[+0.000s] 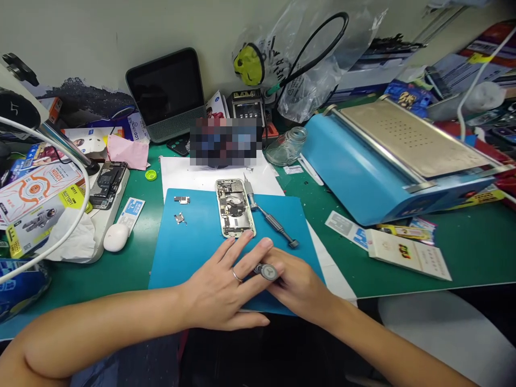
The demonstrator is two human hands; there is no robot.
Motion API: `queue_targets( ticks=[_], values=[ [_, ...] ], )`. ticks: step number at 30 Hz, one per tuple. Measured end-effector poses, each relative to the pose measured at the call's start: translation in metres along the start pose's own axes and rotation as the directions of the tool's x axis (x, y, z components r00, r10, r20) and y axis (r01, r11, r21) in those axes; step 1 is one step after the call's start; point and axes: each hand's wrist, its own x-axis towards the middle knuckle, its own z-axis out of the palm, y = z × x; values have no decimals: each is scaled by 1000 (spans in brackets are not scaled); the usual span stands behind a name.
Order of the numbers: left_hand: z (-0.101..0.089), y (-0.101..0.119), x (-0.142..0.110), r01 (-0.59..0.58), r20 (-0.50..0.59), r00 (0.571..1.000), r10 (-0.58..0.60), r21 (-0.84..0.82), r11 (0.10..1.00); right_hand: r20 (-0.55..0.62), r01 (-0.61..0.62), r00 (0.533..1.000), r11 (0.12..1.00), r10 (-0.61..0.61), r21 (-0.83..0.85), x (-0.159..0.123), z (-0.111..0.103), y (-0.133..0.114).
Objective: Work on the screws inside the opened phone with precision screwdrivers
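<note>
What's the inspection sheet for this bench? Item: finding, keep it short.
Surface: blue mat, white sheet beneath, green table.
Job's things: opened phone mostly on mat; two small parts left of it; grey tools lying right.
Clutter: printed boxes at left, pink sheet, glass jar.
Left grip: open, fingers spread beside grey-capped tool.
Right grip: appears closed on that tool.
Cables: white cable looping at left; black cable at rear.
Surroundings: wall, dark-screened display, blue machine at right.
</note>
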Motion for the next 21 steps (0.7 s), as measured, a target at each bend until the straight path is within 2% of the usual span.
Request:
queue_targets(
  ticks=[3,6,11,15,21],
  values=[
    [0,0,0,-2,-7,1000,2,2,1000,88,-2,996,999,4,-32,2,-12,1],
    [-1,0,0,-7,-25,1000,7,7,1000,179,-16,983,995,33,-98,5,-34,0],
    [-4,0,0,-13,-7,1000,13,16,1000,14,35,999,962,-32,-269,6,-61,-10],
    [-4,1,1,-18,5,1000,17,17,1000,-8,107,994,958,-114,-267,9,-57,-26],
    [-1,0,0,-30,3,1000,30,23,999,35,148,989,948,-144,-280,21,-42,-37]
  ],
)
